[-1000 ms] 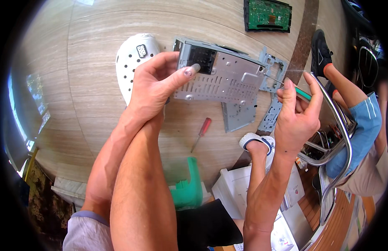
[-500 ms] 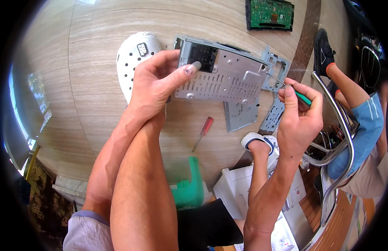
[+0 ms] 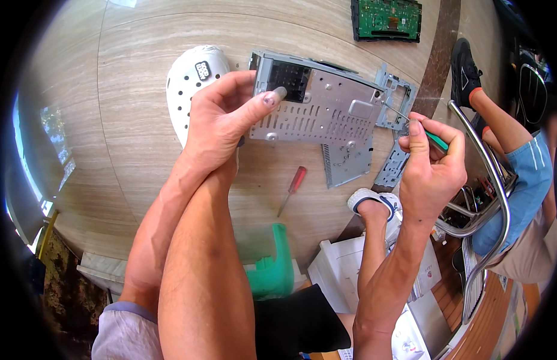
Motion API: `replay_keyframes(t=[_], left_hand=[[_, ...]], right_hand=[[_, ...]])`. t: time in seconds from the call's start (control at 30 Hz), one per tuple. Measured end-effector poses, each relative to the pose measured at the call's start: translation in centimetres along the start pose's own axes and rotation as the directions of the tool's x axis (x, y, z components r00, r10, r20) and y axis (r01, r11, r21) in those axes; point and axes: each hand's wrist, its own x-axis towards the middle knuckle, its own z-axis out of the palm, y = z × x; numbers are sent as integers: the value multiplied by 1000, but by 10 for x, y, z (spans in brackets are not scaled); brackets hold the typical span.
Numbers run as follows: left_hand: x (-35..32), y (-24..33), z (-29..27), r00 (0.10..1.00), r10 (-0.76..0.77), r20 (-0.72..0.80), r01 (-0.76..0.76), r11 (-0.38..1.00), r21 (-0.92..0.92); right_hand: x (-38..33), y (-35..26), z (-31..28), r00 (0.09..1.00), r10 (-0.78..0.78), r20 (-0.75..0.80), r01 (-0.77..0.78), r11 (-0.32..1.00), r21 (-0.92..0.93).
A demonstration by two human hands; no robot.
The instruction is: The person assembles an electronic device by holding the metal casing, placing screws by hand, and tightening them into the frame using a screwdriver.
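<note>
My left hand (image 3: 221, 123) grips the left end of a grey perforated metal chassis (image 3: 326, 105) and holds it up, thumb pressed on its face. My right hand (image 3: 431, 171) is closed around a green-handled screwdriver (image 3: 436, 140), whose thin shaft points up-left to the chassis's right edge. Loose metal plates (image 3: 347, 165) and a metal bracket (image 3: 398, 96) lie on the floor below and to the right of the chassis.
A red-handled screwdriver (image 3: 292, 189) lies on the pale wood-look floor (image 3: 128, 114). A white perforated clog (image 3: 194, 81) lies by my left hand. A green circuit board (image 3: 386, 18) lies at the top. A seated person's leg (image 3: 500, 126) and a chrome chair frame (image 3: 488, 186) are at right.
My right hand has shifted slightly left, bringing the green screwdriver's tip closer to the chassis's right edge. My left hand keeps holding the chassis steady.
</note>
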Motion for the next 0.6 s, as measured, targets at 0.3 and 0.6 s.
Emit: replay_keyframes(t=[0.3,0.6], left_hand=[[-1,4,-4,1000,7,-2,-7,997,71],[1,-4,-3,998,55,-33,-52,995,88]], right_hand=[[-8,-9,6,998,-46,-43,44,998,-50],[-54,26,-33,931,229,-286,-113,921,372]])
